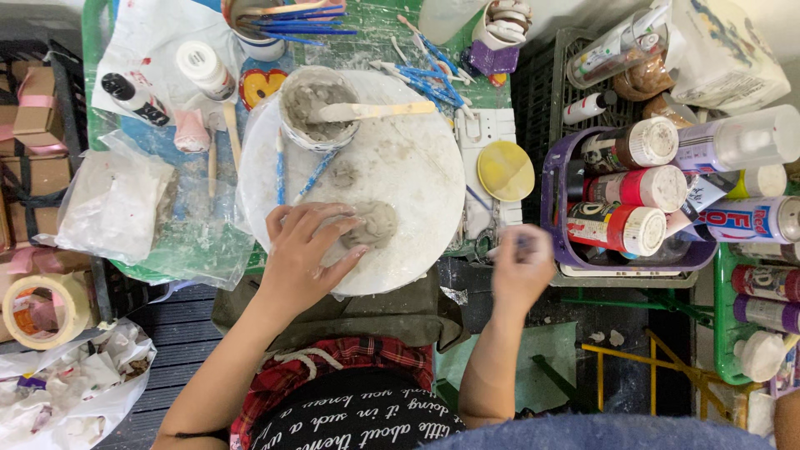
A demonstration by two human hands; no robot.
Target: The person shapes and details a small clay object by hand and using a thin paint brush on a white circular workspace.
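- Left hand (304,254) spread flat, fingers apart, pressing a grey clay lump (372,223) near the front of the round white board (417,175).
- Right hand (521,271) off the board's right edge, curled around a small blurred thing; grip unclear.
- Behind the lump: clay-smeared cup (315,107) with wooden stick (375,110).
- Right of the board: yellow lid (505,171), purple basket (557,225) of red-labelled, white-capped bottles (621,227).

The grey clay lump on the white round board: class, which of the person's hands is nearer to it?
Left. The left hand rests on the white round board with its fingers touching the grey clay lump. The right hand is off the board's right edge, well apart from it.
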